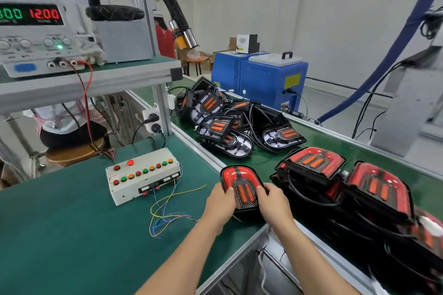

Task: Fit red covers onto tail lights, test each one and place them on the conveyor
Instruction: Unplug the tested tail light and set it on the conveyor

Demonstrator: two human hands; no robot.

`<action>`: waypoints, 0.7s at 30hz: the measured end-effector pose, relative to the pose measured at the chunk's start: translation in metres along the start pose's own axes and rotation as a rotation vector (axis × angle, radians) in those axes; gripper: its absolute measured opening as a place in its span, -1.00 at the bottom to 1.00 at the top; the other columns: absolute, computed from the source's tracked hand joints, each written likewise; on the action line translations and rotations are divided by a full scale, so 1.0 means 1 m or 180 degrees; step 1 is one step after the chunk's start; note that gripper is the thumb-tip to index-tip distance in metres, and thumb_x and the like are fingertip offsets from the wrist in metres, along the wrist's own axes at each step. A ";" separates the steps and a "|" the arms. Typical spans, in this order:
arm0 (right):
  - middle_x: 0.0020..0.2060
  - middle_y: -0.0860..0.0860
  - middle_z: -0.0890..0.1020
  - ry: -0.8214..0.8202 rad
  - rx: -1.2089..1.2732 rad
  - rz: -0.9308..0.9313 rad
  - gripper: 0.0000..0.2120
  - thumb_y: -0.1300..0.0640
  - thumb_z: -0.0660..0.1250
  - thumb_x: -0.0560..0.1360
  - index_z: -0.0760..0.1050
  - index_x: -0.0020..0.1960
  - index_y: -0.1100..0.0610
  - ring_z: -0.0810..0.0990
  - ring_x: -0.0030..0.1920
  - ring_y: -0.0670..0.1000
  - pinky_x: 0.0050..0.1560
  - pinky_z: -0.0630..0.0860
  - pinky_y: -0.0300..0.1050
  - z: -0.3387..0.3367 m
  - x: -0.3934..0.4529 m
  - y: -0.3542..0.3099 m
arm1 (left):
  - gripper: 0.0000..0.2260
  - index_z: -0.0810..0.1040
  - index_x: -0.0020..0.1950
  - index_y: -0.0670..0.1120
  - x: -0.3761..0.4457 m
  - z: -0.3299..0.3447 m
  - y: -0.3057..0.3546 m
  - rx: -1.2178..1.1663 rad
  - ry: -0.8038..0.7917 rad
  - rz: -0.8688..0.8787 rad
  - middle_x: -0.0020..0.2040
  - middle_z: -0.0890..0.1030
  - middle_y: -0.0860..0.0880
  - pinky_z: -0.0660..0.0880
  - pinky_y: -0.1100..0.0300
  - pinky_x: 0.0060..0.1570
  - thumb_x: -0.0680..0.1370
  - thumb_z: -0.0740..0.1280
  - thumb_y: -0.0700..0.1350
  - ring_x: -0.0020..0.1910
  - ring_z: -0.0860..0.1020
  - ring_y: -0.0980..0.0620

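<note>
At frame centre we grip a red-covered tail light [240, 187] with left hand [220, 201] and right hand [273, 201], fingers curled around its sides, over the green bench edge [239, 230] beside the conveyor [318, 141].

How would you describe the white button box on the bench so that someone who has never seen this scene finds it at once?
Start at the green work mat left of the conveyor. On it, left of both hands, sits the white button box, below the power supply on the shelf. It alone carries rows of red, green and orange buttons, with thin coloured wires trailing from its front.
</note>
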State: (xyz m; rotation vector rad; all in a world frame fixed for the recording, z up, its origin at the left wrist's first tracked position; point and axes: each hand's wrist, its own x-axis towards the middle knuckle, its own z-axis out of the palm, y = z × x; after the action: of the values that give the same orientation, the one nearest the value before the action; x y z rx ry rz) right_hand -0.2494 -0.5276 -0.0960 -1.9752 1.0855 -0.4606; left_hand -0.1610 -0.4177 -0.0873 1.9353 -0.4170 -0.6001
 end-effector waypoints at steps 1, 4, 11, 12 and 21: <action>-0.15 0.02 0.66 0.0008 -0.0046 -0.0021 -0.72 -0.01 0.13 0.64 0.54 -0.08 0.07 0.60 -0.04 0.07 0.06 0.56 0.09 0.000 0.000 0.001 | -0.77 0.58 0.11 0.00 0.000 -0.001 0.000 -0.0097 -0.0058 -0.0020 0.07 0.67 0.00 0.55 0.00 0.21 0.69 0.12 -0.06 0.10 0.62 -0.02; -0.08 0.15 0.66 0.0088 -0.0058 -0.0018 -0.67 0.03 0.13 0.65 0.60 -0.03 0.17 0.62 -0.03 0.15 0.09 0.58 0.15 0.002 0.001 0.002 | -0.75 0.60 0.19 -0.02 0.000 -0.003 -0.002 -0.0449 -0.0234 -0.0146 0.07 0.70 0.02 0.55 0.22 -0.03 0.71 0.12 -0.12 0.06 0.65 0.06; 0.36 0.12 0.56 0.0163 0.0062 0.0306 -0.49 -0.06 0.15 0.64 0.37 0.52 0.14 0.42 0.41 0.18 0.40 0.39 0.17 0.003 -0.002 0.004 | -0.74 0.59 0.19 0.01 -0.005 -0.004 -0.004 -0.0636 -0.0279 -0.0121 0.06 0.69 0.06 0.44 0.41 -0.21 0.74 0.11 -0.11 0.03 0.64 0.13; 0.32 0.12 0.59 0.0138 0.0081 0.0331 -0.50 -0.07 0.14 0.64 0.40 0.50 0.13 0.46 0.37 0.18 0.37 0.42 0.16 0.003 -0.002 0.004 | -0.74 0.60 0.18 0.03 -0.005 -0.005 -0.004 -0.0628 -0.0297 -0.0097 0.05 0.69 0.08 0.44 0.43 -0.22 0.74 0.11 -0.10 0.03 0.64 0.14; 0.34 0.10 0.57 0.0080 0.0173 0.0350 -0.52 -0.08 0.11 0.65 0.43 0.47 0.14 0.48 0.36 0.15 0.38 0.42 0.11 -0.001 -0.011 0.005 | -0.70 0.55 0.32 -0.04 -0.008 -0.007 -0.013 -0.0564 -0.0400 0.0047 0.20 0.64 0.05 0.49 0.07 0.32 0.75 0.10 0.00 0.21 0.58 0.07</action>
State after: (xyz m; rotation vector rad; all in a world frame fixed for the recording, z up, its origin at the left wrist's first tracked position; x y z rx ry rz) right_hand -0.2590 -0.5208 -0.0989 -1.8564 1.1789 -0.4521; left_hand -0.1635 -0.4030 -0.0948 1.7304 -0.4415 -0.7273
